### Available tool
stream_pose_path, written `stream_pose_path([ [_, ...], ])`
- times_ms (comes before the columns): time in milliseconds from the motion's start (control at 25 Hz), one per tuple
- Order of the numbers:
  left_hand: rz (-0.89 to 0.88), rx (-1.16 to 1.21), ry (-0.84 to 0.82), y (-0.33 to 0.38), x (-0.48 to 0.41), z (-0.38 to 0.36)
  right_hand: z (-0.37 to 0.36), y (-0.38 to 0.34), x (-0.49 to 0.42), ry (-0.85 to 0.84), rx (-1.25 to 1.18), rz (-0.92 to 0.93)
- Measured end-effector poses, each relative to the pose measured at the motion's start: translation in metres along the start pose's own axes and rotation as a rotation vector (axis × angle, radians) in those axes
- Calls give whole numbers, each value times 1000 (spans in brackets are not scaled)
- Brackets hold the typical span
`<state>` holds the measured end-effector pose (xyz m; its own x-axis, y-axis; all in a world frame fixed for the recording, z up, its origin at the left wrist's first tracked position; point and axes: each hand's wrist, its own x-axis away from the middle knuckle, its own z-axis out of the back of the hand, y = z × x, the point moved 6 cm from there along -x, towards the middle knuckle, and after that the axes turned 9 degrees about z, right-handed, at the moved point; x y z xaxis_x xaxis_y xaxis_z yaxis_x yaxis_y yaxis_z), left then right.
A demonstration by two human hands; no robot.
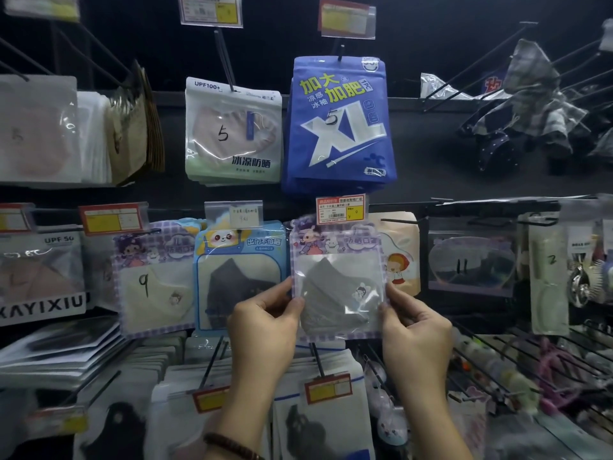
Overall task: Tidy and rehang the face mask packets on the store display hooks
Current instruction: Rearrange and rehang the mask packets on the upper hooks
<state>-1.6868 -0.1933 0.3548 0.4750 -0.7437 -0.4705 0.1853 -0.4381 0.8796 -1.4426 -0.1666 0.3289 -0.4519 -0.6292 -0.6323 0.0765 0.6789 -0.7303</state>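
Pinching grey-mask packet (338, 280) at both side edges with left hand (265, 323) and right hand (414, 327), just below yellow price tag (340, 210). Likely straightening or rehanging; not seeing hook engagement behind tag. Next: aligning hole with hook, sliding back gently.

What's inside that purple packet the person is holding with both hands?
The purple packet has a clear window showing a grey mask with a small cartoon print. The printed border, the left hand and the right hand cover its edges; straps cannot be seen.
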Motion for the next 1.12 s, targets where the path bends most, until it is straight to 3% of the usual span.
stream_pose_path([
  [440,-90,-324,48,9,-5,-8,-17,-1,-6,-198,162,-76],
  [640,-85,-380,36,7,-9,1,-33,-14,18,-206,335,-2],
  [880,-125,-401,155,18,-14,84,-99,-53,84,-280,295,230],
  [1120,-75,-430,278,20,-62,194,-193,-80,142,-554,155,211],
])
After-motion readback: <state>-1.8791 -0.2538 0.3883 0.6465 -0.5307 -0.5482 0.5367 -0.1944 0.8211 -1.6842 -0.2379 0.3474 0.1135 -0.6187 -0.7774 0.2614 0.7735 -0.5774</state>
